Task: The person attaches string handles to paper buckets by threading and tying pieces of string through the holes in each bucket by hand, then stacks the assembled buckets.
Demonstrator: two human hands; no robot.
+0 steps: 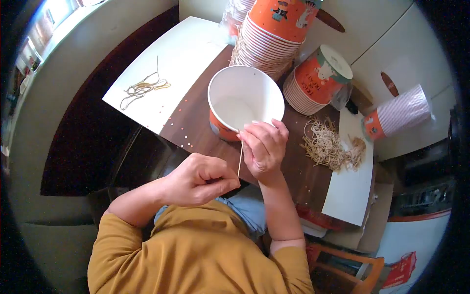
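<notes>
An open paper bucket, white inside and orange outside, stands on the brown table near its front edge. My right hand is closed at the bucket's near rim, pinching the upper end of a thin beige cord. Lower and to the left, my left hand is closed in a pinch on the cord's lower end. Between the two hands the cord runs straight and nearly vertical. Whether the cord passes through the bucket's wall is hidden by my right fingers.
Behind the bucket rises a tall stack of orange buckets. More stacks are a printed one and a wrapped one at the right. Tangled cords lie right; loose cords lie on a white board at the left.
</notes>
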